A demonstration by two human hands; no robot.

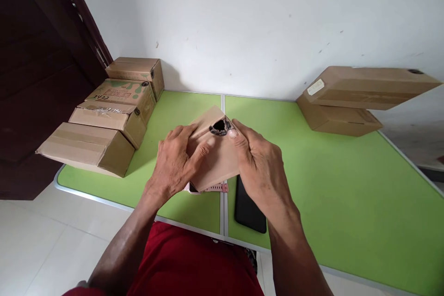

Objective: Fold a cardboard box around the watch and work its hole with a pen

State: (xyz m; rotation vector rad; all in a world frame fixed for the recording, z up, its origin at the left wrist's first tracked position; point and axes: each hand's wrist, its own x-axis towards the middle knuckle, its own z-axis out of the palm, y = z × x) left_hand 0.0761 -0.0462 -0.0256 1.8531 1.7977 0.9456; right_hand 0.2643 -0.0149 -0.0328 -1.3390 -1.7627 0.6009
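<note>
- A white, scuffed wall stands behind a green tabletop with a metal rim and central seam; pale tiles show below, a dark door at left.
- The held carton is tilted above the tabletop's middle, one corner pointing toward the wall; hands cover its sides, so its long axis cannot be told.
- A dark-edged hole pierces it near that far corner; the inside looks black.
- Left hand: grip closed around the left side, thumb on the face.
- Right hand: grip closed around the right side, thumb beside the hole.
- Beneath lie a partly hidden pink strap and a black slab.
- Four cartons line the left edge; two stacked boxes stand far right, contents unseen.
</note>
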